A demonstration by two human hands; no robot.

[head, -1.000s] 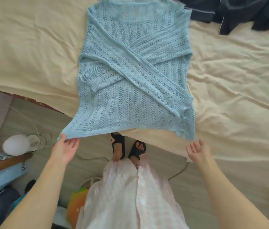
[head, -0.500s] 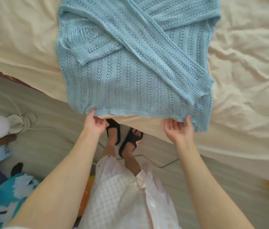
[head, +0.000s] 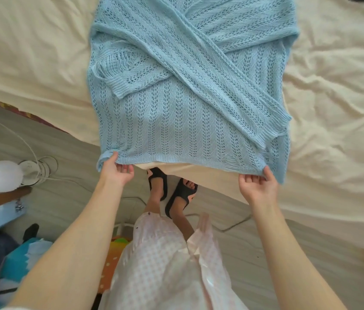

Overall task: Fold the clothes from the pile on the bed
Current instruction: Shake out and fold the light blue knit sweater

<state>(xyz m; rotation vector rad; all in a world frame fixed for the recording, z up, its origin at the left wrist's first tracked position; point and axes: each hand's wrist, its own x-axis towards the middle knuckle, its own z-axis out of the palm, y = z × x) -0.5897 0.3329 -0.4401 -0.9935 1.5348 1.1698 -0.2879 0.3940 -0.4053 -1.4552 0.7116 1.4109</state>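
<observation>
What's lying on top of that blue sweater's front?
Both sleeves of the blue sweater lie crossed over its front. They cover the knit beneath. The left hand and right hand pinch the hem; cream bedsheet lies underneath.

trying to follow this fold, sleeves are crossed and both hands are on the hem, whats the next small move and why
Probably lift the hem and carry it up toward the neckline. The left hand and right hand each pinch a bottom corner of the blue sweater, and its sleeves already lie crossed over the body on the bed.
</observation>
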